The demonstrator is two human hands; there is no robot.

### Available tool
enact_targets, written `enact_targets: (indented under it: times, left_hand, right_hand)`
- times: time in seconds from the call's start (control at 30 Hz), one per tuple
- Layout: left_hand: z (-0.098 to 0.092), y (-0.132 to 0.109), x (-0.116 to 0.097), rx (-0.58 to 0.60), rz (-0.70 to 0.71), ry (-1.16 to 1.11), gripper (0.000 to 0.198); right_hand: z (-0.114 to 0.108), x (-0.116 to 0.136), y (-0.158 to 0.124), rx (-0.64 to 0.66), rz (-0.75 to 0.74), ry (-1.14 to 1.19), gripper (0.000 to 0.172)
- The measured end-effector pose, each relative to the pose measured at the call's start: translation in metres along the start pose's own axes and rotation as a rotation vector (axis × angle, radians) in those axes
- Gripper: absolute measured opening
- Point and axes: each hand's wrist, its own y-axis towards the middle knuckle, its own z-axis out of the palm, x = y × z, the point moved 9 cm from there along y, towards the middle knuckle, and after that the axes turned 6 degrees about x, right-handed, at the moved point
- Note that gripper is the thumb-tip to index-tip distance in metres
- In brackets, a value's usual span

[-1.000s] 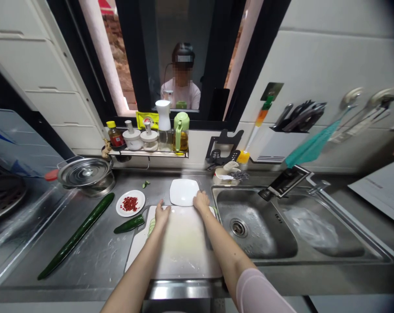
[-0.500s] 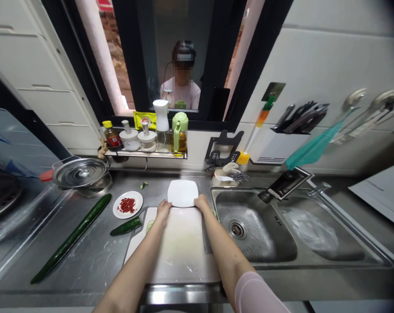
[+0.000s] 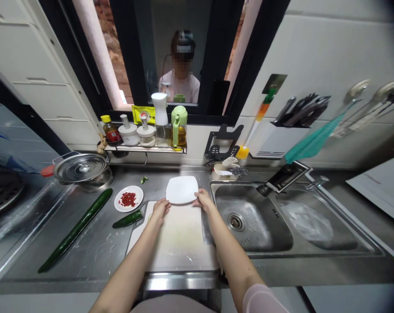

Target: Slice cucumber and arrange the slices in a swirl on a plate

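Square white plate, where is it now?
In the head view, the square white plate is near the middle, between the left hand and right hand, at the far edge of the cutting board.

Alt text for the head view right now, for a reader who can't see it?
The left hand and right hand hold a squarish white plate by its near corners, at the far edge of a cutting board. To the left lie a long cucumber, a shorter piece and a round plate of red bits; a sink is at right.
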Motion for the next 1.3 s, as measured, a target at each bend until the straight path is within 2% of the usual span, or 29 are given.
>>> enact_targets:
  times: [0.1, 0.23, 0.4, 0.5, 0.6, 0.73, 0.97, 1.3]
  left_hand:
    - [-0.006, -0.02, 0.005, -0.007, 0.034, -0.089, 0.027]
    - [-0.02, -0.051, 0.022, -0.048, 0.08, -0.161, 0.034]
    - [-0.043, -0.084, 0.046, -0.025, 0.145, -0.17, 0.045]
    - [-0.053, -0.097, 0.054, 0.034, 0.202, -0.123, 0.055]
    - [-0.064, -0.107, 0.063, 0.044, 0.232, -0.064, 0.06]
    - [-0.072, -0.113, 0.072, 0.035, 0.233, 0.008, 0.061]
    - [-0.074, -0.108, 0.079, 0.025, 0.218, 0.06, 0.061]
    - [-0.077, -0.103, 0.083, 0.004, 0.189, 0.066, 0.065]
  right_hand:
    - [-0.002, -0.004, -0.02, 0.023, -0.024, 0.055, 0.018]
    - [0.002, -0.018, -0.053, 0.063, -0.053, 0.117, 0.016]
    - [0.005, -0.052, -0.091, 0.107, -0.046, 0.159, 0.013]
    - [0.007, -0.073, -0.107, 0.13, -0.024, 0.17, 0.014]
    - [0.008, -0.091, -0.118, 0.145, -0.01, 0.193, 0.015]
    - [0.009, -0.107, -0.125, 0.142, 0.001, 0.222, 0.017]
    - [0.01, -0.12, -0.122, 0.117, 0.026, 0.205, 0.017]
    - [0.01, -0.125, -0.115, 0.026, 0.016, -0.054, 0.018]
